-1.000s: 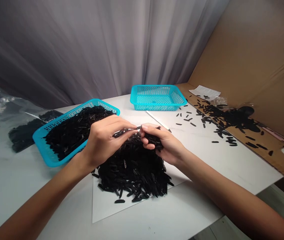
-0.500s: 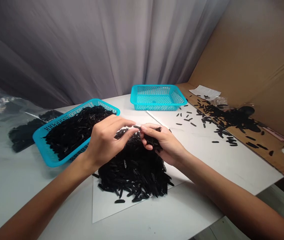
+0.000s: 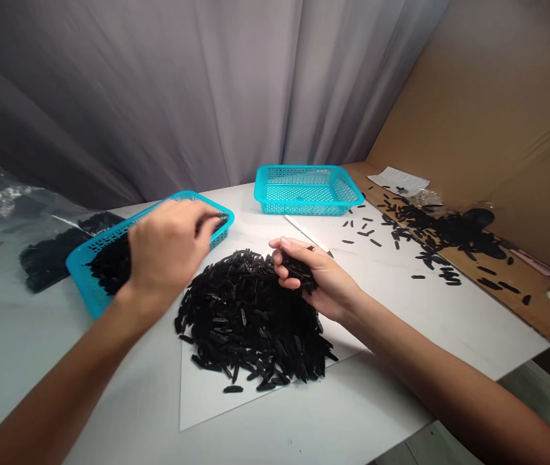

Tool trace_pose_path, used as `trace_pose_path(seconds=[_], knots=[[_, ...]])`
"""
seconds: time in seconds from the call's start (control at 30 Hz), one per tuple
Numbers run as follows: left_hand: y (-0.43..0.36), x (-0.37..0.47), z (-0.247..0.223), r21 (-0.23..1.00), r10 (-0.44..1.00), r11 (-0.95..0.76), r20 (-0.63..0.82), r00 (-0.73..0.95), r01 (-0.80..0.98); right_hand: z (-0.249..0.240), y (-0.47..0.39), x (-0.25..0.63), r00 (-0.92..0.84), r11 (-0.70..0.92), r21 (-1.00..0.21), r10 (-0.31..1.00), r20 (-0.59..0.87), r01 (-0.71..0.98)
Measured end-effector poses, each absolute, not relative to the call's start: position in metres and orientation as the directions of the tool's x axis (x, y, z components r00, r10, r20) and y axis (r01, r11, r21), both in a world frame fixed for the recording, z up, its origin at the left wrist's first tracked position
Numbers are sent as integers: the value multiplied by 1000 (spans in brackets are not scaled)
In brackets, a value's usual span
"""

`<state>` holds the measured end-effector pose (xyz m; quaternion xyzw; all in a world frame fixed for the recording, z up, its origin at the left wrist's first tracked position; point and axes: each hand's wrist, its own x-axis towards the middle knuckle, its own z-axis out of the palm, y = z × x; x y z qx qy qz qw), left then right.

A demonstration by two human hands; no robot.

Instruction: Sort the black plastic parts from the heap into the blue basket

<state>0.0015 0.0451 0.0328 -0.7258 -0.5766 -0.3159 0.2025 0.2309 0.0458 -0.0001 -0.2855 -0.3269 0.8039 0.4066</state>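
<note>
My left hand (image 3: 171,242) is over the left blue basket (image 3: 81,284), its thumb and forefinger pinched together on a small dark strip-like piece, mostly hidden and slightly blurred. The basket is filled with similar thin black pieces (image 3: 110,261), partly covered by the hand. My right hand (image 3: 311,268) curls around a handful of black pieces (image 3: 297,266), palm turned inward. Below and beside it a large heap of black pieces (image 3: 255,316) lies on a white sheet (image 3: 197,407).
A second blue basket (image 3: 308,206) stands at the back with nothing visible in it. Loose black pieces (image 3: 449,229) are scattered to the right on the table and cardboard (image 3: 536,303). A clear plastic bag (image 3: 4,200) lies at the left. A white strip (image 3: 304,231) lies behind my right hand.
My left hand has moved left from my right fingertips to above the filled basket. The piece at my right thumb and forefinger is gone from there; the right hand keeps its handful.
</note>
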Motion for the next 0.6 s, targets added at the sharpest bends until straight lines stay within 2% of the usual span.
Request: trace_pose_path(seconds=[0.07,0.1,0.2,0.27,0.37,0.47,0.6], knots=[[52,-12,39,76,794,-61,608,3,995,0,46,231,-501,-491,-730,833,-234,-476],[53,-15,42,119,826,-65,564,-14,991,0,46,230,-500,-509,-721,827,-258,-470],[47,0,47,386,868,-302,490,84,872,-1,45,228,-500,-547,-720,807,-316,-427],[36,21,45,485,861,-474,429,272,735,-3,44,227,-511,-541,-744,801,-312,-393],[21,47,36,523,816,-576,320,481,629,-7,41,224,-531,-457,-819,816,-230,-347],[17,55,26,553,809,-584,342,478,594,-10,38,220,-541,-362,-881,827,-153,-304],[20,52,21,517,779,-627,417,468,584,-13,37,218,-551,-348,-891,822,-142,-290]])
